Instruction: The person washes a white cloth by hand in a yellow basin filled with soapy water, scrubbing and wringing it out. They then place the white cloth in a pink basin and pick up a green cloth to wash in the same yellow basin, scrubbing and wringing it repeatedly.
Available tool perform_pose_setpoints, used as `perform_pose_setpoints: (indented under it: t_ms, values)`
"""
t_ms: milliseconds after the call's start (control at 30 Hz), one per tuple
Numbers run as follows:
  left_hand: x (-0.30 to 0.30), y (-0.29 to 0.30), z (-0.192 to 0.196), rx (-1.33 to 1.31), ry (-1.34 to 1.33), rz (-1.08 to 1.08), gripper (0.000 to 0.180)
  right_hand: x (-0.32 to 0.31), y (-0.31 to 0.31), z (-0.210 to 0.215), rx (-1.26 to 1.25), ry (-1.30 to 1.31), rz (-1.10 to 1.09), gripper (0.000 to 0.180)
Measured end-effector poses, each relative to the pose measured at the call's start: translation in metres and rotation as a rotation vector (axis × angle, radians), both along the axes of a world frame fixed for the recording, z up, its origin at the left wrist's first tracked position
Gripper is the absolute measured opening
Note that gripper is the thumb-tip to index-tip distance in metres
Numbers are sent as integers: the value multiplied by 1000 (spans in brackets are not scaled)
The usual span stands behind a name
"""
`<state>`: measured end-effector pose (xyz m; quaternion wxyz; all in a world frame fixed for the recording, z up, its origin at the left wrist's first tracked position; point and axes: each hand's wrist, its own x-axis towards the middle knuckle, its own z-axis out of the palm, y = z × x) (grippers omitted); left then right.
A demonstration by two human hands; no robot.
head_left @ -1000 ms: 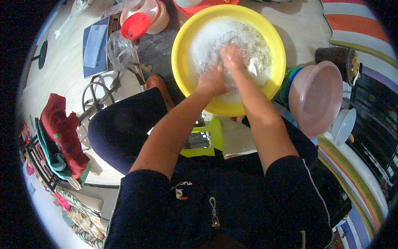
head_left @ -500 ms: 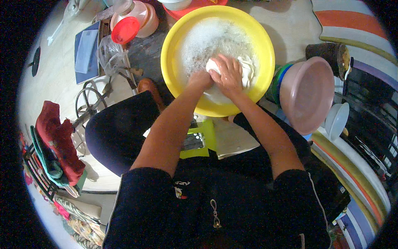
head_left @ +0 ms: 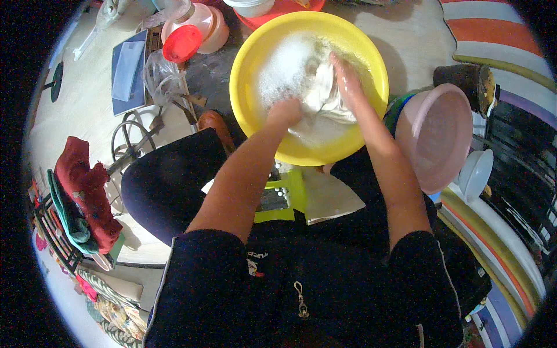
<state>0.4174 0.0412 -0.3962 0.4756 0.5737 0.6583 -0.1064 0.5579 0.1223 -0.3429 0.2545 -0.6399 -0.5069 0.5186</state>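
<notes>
From the head camera, looking straight down, both bare hands are inside a yellow basin (head_left: 249,110) that sits on the floor just ahead of the person's knees, filled with white suds (head_left: 284,64). The left hand (head_left: 285,111) is balled into a fist, pressing on a white cloth (head_left: 325,101) that lies bunched in the middle of the basin, half under the foam. The right hand (head_left: 346,78) lies on the far side of the same cloth with fingers bent over it; it seems to be gripping a fold, though foam hides the fingertips, so the hold is not certain. Just right of the basin, touching its rim, stands a pink basin (head_left: 438,136) tilted on its side, with a small white bowl (head_left: 477,173) beyond it. To the left of the yellow basin lie a red lid (head_left: 182,43) on a pale pink container (head_left: 204,20), a crumpled clear plastic bag (head_left: 162,75) and a blue flat board (head_left: 129,72). A red garment (head_left: 87,194) hangs over a rack at the far left.
</notes>
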Motion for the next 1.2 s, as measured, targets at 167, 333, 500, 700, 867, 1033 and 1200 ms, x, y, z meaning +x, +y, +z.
perform_pose_setpoints:
  t_ms: [167, 333, 500, 700, 867, 1033, 1200]
  values:
    - [-5, 7, 14, -24, -127, -50, 33, -3, -69, 6, 598, -314, 386, 31]
    - [-6, -4, -43, 149, -169, -7, 44, -28, -63, -49, 584, -709, 303, 36]
    - [2, 9, -7, 60, -29, -99, 40, -27, 6, -65, -249, -665, 427, 42]
    - [0, 6, 19, 37, -46, 16, 41, -9, 18, -31, -5, -284, 98, 45]
    - [-11, -1, -17, -50, -62, -189, 41, -13, -77, 23, 675, -450, 500, 42]
    - [3, 1, -30, 112, -113, -24, 53, -19, -60, -47, 504, -720, 449, 44]
    - [6, 3, 8, 185, -67, -4, 49, -28, 10, -52, -62, -718, 499, 44]
